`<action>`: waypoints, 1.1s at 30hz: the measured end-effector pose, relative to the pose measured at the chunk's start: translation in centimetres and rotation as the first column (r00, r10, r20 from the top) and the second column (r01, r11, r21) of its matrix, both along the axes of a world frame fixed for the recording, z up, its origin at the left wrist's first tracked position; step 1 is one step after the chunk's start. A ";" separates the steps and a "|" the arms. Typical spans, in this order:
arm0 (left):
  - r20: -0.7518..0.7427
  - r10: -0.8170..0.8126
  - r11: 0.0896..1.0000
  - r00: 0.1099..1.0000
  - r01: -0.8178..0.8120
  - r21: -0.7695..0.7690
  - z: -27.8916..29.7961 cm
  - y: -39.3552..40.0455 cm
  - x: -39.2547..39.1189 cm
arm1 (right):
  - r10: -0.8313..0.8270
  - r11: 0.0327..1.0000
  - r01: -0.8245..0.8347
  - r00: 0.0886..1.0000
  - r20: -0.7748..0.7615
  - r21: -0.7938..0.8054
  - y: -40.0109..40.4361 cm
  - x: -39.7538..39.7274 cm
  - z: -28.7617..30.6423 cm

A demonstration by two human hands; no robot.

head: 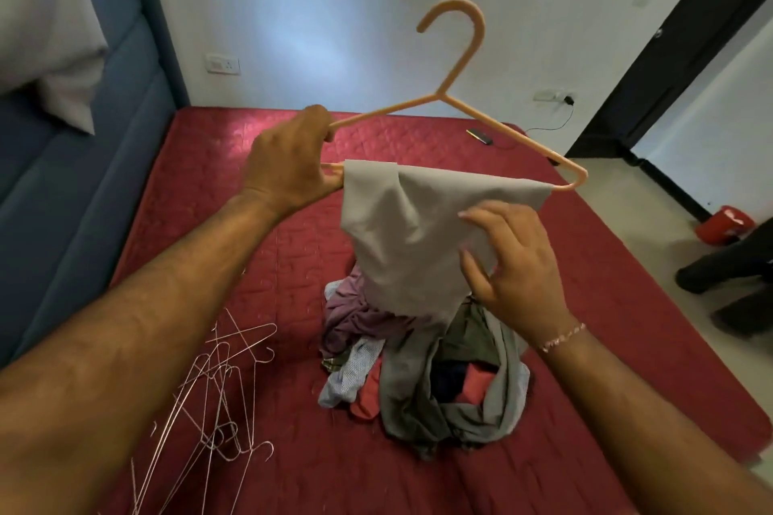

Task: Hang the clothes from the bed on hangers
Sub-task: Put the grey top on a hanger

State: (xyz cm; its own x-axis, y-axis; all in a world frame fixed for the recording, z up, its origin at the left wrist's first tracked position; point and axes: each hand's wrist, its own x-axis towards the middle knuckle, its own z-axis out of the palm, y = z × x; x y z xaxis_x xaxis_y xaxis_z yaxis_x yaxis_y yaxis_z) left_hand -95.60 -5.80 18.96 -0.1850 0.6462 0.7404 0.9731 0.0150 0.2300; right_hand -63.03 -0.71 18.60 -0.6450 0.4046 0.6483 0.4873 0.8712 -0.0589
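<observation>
Your left hand (288, 163) is curled round the left end of a smooth peach plastic hanger (468, 54), fingers closed over both the sloping shoulder and the bottom bar, with the hook pointing up. A plain grey cloth (401, 230), soft and lightly creased, is draped over the bottom bar and hangs down in a narrowing fold. Your right hand (510, 263) pinches the cloth's right edge between thumb and fingertips, the other fingers loosely bent; a thin beaded bracelet (562, 337) sits on that wrist. Both forearms reach forward, holding the hanger above the middle of the bed (217, 188), which has a quilted dark red cover. Below the cloth lies a rumpled pile (418, 372) of purple, grey, olive, red and patterned clothes, around the middle of the bed. Toward the bed's near left corner is a tangle of thin wire hangers (217, 397). A padded blue headboard (75, 188) runs along the left edge
</observation>
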 end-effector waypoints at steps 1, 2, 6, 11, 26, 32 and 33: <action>-0.005 -0.016 1.000 1.000 0.016 -0.007 0.2 -0.2 0.3 | 0.027 0.998 -0.030 0.998 0.053 0.049 -0.2 -1.5 1.6; -0.001 -0.029 0.999 1.000 0.029 -0.021 0.4 -0.4 0.7 | 0.025 0.997 -0.033 0.994 0.105 0.075 -0.2 -3.1 2.9; 0.028 -0.092 0.990 0.995 0.095 -0.101 1.1 -1.2 2.0 | -0.093 0.994 0.075 0.954 0.285 0.074 0.8 -8.5 5.4; 0.014 -0.139 0.975 0.990 0.139 -0.173 2.0 -2.7 3.3 | 0.040 0.989 0.009 0.942 0.332 -0.144 0.2 -12.8 5.5; 0.161 -0.146 0.851 0.976 0.207 -0.482 3.6 -6.1 2.2 | 0.195 0.943 -0.080 0.919 0.343 -0.323 -0.1 -10.9 5.1; 0.455 -0.158 0.786 0.876 0.391 -0.479 5.5 -6.6 1.4 | 0.224 0.957 -0.145 0.919 0.326 -0.252 -0.4 -10.4 5.1; 0.468 -0.139 0.786 0.873 0.385 -0.484 5.5 -6.6 1.4 | 0.240 0.956 -0.162 0.911 0.334 -0.245 -0.6 -10.4 5.3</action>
